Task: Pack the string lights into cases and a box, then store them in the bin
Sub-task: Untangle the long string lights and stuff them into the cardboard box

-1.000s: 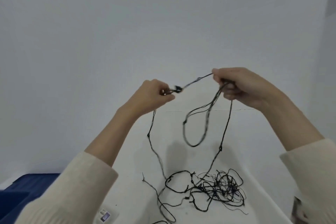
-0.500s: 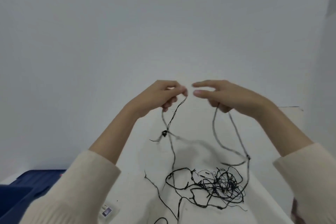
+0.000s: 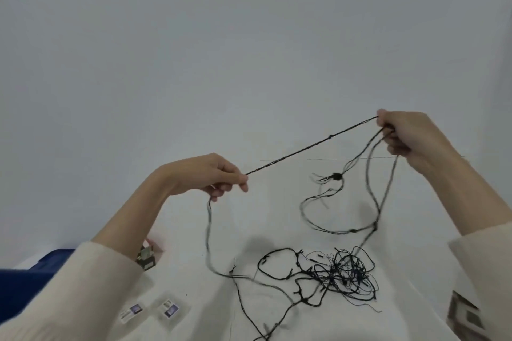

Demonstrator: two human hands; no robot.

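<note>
The string lights (image 3: 332, 274) lie heaped on the table (image 3: 180, 271), one strand stretched above it from left hand (image 3: 210, 174) to right hand (image 3: 410, 133), two flat packets (image 3: 170, 310) front left

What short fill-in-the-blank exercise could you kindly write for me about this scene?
1. The right hand is held ____ than the left hand.
2. The string lights are ____ in colour.
3. Their tangled pile lies on the table, nearer the ____ hand.
Missing words: higher; black; right.
</note>
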